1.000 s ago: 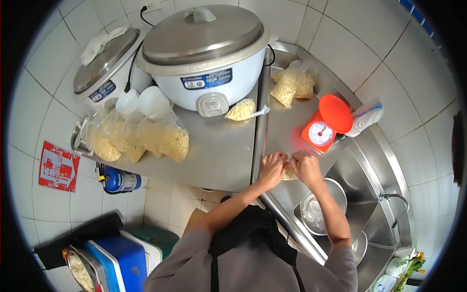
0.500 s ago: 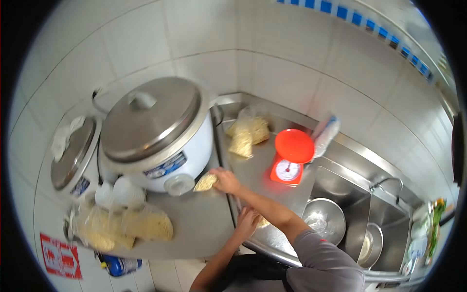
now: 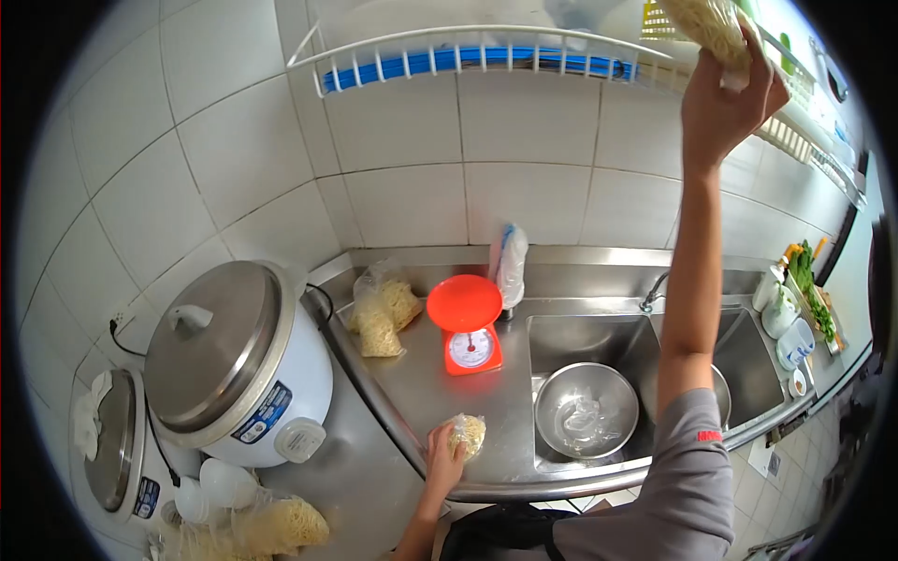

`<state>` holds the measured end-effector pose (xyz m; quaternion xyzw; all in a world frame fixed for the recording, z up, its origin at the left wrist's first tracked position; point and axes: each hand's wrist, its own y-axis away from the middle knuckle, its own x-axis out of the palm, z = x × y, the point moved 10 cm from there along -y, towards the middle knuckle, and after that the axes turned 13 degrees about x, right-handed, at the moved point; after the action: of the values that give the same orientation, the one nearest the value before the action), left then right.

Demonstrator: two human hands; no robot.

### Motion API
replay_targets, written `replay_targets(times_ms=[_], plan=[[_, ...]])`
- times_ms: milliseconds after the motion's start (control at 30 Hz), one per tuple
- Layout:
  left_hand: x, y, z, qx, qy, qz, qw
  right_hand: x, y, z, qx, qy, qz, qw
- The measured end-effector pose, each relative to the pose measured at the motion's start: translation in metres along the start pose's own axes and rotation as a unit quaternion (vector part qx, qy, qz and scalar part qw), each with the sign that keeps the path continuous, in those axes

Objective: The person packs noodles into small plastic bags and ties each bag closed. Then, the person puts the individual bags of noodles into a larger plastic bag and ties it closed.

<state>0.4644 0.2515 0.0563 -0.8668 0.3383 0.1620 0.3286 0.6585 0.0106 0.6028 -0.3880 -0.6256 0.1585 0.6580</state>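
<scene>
My right hand (image 3: pixel 728 107) is raised high at the upper right, its fingers closed on a clear bag of noodles (image 3: pixel 713 30), pale yellow and partly cut off by the top edge of the view. It is beside the wall rack (image 3: pixel 486 39). Low on the steel counter, my left hand (image 3: pixel 443 458) grips a smaller noodle bag (image 3: pixel 469 434). Behind it stands a red kitchen scale (image 3: pixel 470 346) with a round, bare pan. More bagged noodles (image 3: pixel 382 318) lean together at the counter's back left corner.
Two rice cookers, the large one (image 3: pixel 299 374) nearer, stand at left. Several noodle bags (image 3: pixel 290 525) and white containers (image 3: pixel 229 484) lie below them. A steel bowl (image 3: pixel 552 397) with clear plastic sits in the sink (image 3: pixel 599 329). Vegetables (image 3: pixel 810 285) and bottles line the far right.
My right hand has gone from beside the large rice cooker up to the rack, carrying a bag of noodles. The view has swung right. My left hand remains low at the counter's front.
</scene>
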Motion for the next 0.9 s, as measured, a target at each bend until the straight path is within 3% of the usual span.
replay_targets(times_ms=[67,133,200,267,333,367,433,467,500,567,667,733,833,900], plan=[[0.0,0.0,0.001,0.001,-0.006,0.003,1.0,0.011,-0.025,-0.007,-0.1,0.154,0.043,0.982],[0.002,0.001,0.002,-0.006,-0.009,0.014,1.0,0.04,-0.038,-0.029,0.025,0.205,0.195,0.959],[0.005,0.0,0.002,-0.016,-0.02,0.025,0.999,0.071,-0.023,-0.034,-0.054,0.301,0.338,0.89],[0.008,-0.001,0.002,-0.021,-0.031,0.025,0.999,0.1,-0.02,-0.065,0.07,0.34,0.508,0.788],[0.006,-0.001,0.002,-0.02,-0.042,0.013,0.999,0.072,-0.037,-0.041,0.14,0.295,0.461,0.825],[0.003,-0.003,-0.002,-0.01,-0.027,0.01,1.0,0.06,-0.044,-0.041,0.165,0.205,0.454,0.851],[0.002,-0.006,-0.002,0.003,-0.038,0.01,0.999,0.026,-0.06,-0.032,-0.059,0.193,0.239,0.95],[0.001,-0.006,-0.005,0.004,-0.044,0.008,0.999,0.017,-0.047,0.001,-0.025,0.04,0.298,0.953],[0.003,-0.006,-0.004,-0.018,-0.047,0.014,0.999,0.008,-0.024,0.034,-0.071,0.06,0.304,0.948],[0.002,-0.009,-0.006,-0.05,-0.062,0.016,0.997,0.01,0.037,0.053,-0.014,-0.02,0.365,0.931],[-0.002,-0.007,-0.004,-0.069,-0.074,-0.002,0.995,0.035,0.177,0.088,0.104,-0.103,0.539,0.83],[-0.004,-0.001,-0.003,-0.075,-0.075,-0.001,0.994,0.044,0.304,0.118,0.215,-0.158,0.695,0.667],[-0.007,0.001,-0.008,-0.09,-0.096,0.02,0.991,0.046,0.471,0.182,0.212,-0.178,0.82,0.502],[-0.017,0.006,-0.003,-0.104,-0.079,-0.018,0.991,0.054,0.585,0.208,0.25,-0.146,0.852,0.436]])
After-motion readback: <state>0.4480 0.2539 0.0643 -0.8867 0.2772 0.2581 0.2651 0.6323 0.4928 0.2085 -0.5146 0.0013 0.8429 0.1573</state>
